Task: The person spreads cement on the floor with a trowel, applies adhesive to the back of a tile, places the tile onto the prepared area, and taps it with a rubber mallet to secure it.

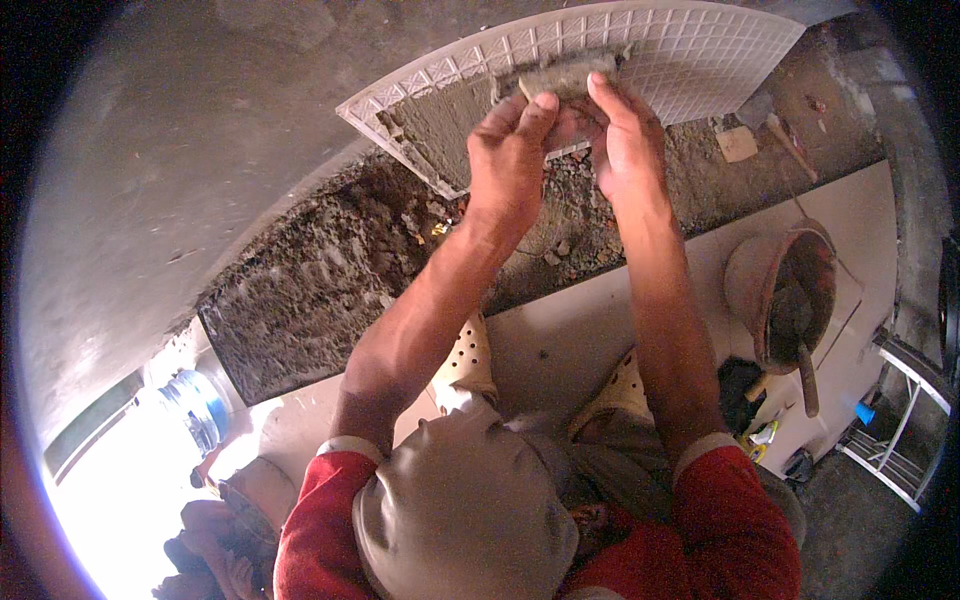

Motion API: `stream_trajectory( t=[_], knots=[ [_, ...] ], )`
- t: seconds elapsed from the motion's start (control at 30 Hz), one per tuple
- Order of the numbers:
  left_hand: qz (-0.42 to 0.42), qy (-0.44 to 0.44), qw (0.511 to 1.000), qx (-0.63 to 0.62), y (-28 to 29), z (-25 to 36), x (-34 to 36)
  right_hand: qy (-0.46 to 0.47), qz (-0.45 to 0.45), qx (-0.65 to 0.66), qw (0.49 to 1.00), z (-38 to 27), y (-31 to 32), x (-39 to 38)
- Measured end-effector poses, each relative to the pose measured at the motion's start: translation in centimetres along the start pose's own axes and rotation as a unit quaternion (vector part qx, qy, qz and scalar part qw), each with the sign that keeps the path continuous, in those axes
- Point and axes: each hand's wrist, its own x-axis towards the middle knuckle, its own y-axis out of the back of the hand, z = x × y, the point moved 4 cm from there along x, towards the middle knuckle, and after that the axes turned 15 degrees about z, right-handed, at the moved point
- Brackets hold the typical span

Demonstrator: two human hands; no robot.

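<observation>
1. The fingers of the left hand (512, 140) are curled narrow and pressed on the lower edge of the grey mortar (450, 125) spread on the ribbed back of a pale floor tile (690, 50); whether they pinch anything I cannot tell.
2. The fingers of the right hand (622, 135) are stretched long and flat, tips on a lump of mortar near the tile's middle; they grip nothing.
3. The tile is held tilted, its near edge just above the rough bed (320, 270) of dark rubble and mortar; roughly the left half of its back is coated and the right half shows bare grid.
4. To do this well, in my judgement, push the lump outward with flat fingers into the grid cells; keep the layer even to the edges; steady the tile so it does not slip.
5. Further out, a rusty bucket (785, 290) with a trowel (800, 350) in it stands on laid tiles (560, 340) to the right; a blue-capped water jar (195, 405) lies at lower left.
</observation>
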Motion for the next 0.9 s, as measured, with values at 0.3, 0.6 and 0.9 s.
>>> stream_trajectory(
  t=[0.3,0.6,0.9],
  knots=[
    [-0.022,-0.030,0.999,0.028,-2.1,5.3,-2.0,0.084,-0.084,0.119,0.986,-4.7,-0.5,-3.2],
    [-0.166,-0.114,0.903,0.380,1.6,-3.4,-6.0,-0.055,0.066,0.021,0.996,11.0,13.4,0.5],
    [-0.114,-0.616,0.564,0.538,-6.6,6.8,0.5,-0.169,0.162,0.132,0.963,12.3,7.7,0.5]
  ],
)
